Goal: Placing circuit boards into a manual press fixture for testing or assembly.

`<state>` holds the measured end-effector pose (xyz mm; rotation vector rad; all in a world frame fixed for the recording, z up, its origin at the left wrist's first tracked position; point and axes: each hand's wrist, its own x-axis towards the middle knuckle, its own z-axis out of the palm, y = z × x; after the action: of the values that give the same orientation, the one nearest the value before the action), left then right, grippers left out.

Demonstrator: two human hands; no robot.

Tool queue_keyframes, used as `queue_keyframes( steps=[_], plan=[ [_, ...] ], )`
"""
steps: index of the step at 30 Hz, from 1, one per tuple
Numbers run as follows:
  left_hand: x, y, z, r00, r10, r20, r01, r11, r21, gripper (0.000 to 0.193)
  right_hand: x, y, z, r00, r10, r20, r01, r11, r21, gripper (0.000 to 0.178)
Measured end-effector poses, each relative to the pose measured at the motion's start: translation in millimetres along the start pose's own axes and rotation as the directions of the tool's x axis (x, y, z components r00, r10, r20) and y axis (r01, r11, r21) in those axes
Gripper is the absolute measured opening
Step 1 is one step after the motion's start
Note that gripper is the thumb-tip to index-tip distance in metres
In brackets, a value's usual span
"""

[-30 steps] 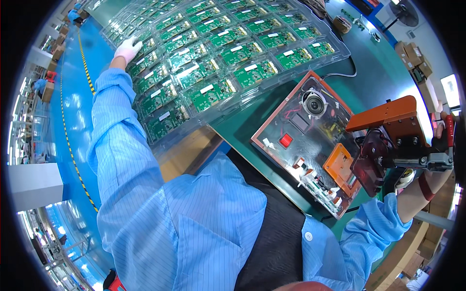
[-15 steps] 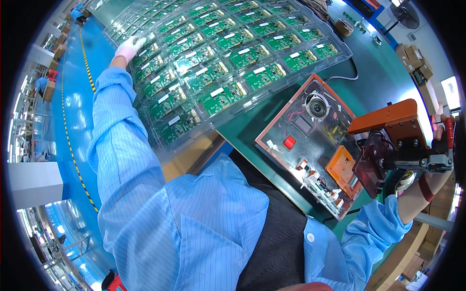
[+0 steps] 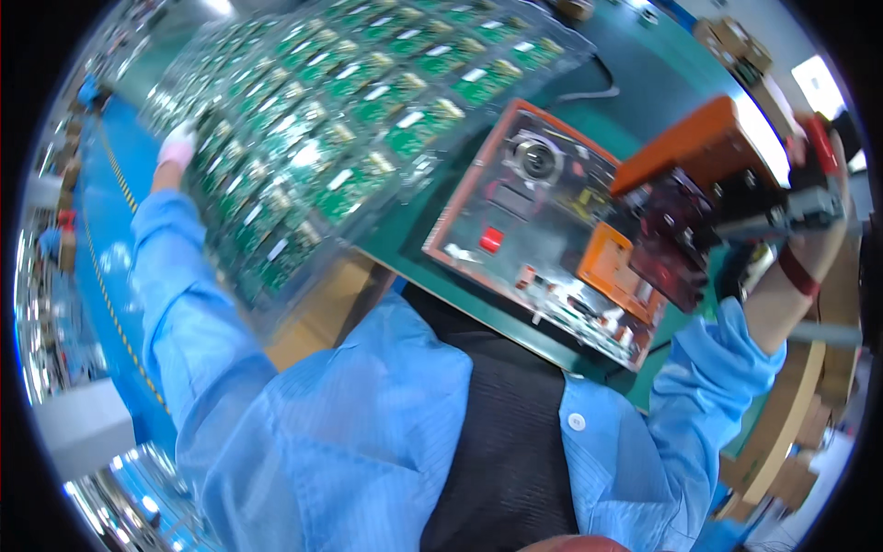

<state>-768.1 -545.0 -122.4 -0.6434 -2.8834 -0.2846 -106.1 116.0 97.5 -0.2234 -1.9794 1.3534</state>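
Note:
My left hand [image 3: 177,147], in a white and pink glove, is at the left edge of a clear plastic tray [image 3: 317,262]. Blur smears its fingers, so I cannot tell whether it grips anything. Rows of green circuit boards [image 3: 348,189] with white labels fill the tray. Far to the right, my bare right hand [image 3: 798,150] is closed round the red handle [image 3: 819,145] of a toggle clamp, which partly hides it. The clamp belongs to a test fixture [image 3: 460,221] with an orange upper block [image 3: 685,147], an orange nest [image 3: 609,262], a round speaker and a red switch [image 3: 491,240].
The tray and fixture stand on a green-topped table [image 3: 391,241]. A grey cable [image 3: 589,94] curls between them. Cardboard boxes [image 3: 731,41] are at the far right. On the left lies a blue floor [image 3: 124,175] with a yellow-black stripe; another person [image 3: 89,92] is far off.
The whole view has shifted and blurred, with the tray and fixture appearing further left. My left hand stays by the tray's left edge and my right hand stays at the clamp handle.

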Motion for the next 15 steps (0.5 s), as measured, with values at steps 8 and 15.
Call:
queue_keyframes(
  steps=[8, 15],
  plan=[
    [-22, 178, -56, 0.920, 0.315, -0.234, -0.362, 0.911, -0.198, 0.038, -5, 9, 20, 0.888, 0.086, -0.451, 0.031, 0.969, 0.246, 0.033],
    [-271, 564, -59, 0.038, 0.939, -0.341, -0.979, -0.034, -0.201, 0.036, 6, 91, -99, 0.885, -0.432, -0.175, 0.194, 0.683, -0.704, 0.032]
  ],
)
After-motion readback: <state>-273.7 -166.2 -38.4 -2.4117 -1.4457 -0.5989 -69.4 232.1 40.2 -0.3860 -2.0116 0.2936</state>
